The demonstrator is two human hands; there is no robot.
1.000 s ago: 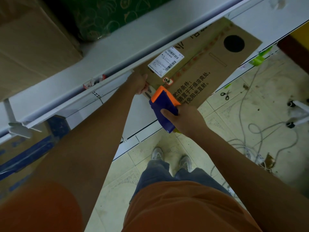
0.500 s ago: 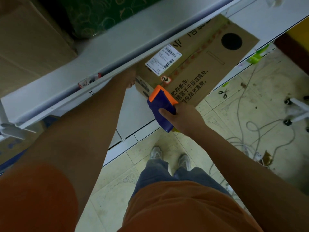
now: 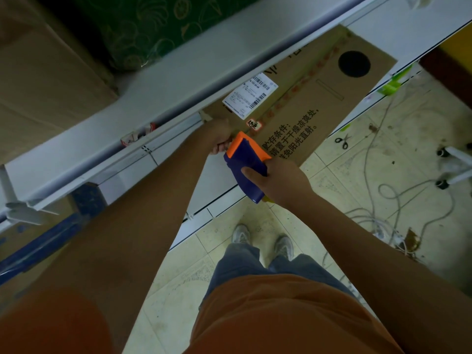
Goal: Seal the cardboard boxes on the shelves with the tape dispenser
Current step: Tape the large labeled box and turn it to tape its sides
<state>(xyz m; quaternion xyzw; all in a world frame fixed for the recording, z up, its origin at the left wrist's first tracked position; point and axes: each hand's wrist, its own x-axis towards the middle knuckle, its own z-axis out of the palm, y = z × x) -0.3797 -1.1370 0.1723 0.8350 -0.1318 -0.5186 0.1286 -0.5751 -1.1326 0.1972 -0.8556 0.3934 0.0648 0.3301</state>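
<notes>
A long brown cardboard box (image 3: 314,106) with a white shipping label, black print and a round hole sticks out from under a white shelf (image 3: 178,80). My right hand (image 3: 278,182) grips a blue and orange tape dispenser (image 3: 246,166), its orange end against the near end of the box. My left hand (image 3: 221,137) is at the box's near left corner beside the dispenser, fingers curled at the edge; what they hold is hidden.
Another brown box (image 3: 43,72) and a green patterned box (image 3: 158,24) stand on the upper shelf. Scissors (image 3: 343,141), white cables (image 3: 388,195) and chair casters (image 3: 449,164) lie on the tiled floor at right. My feet (image 3: 263,241) stand close to the shelf base.
My left hand went left along the box end, then came back next to the dispenser. The dispenser and right hand stayed at the near end of the box.
</notes>
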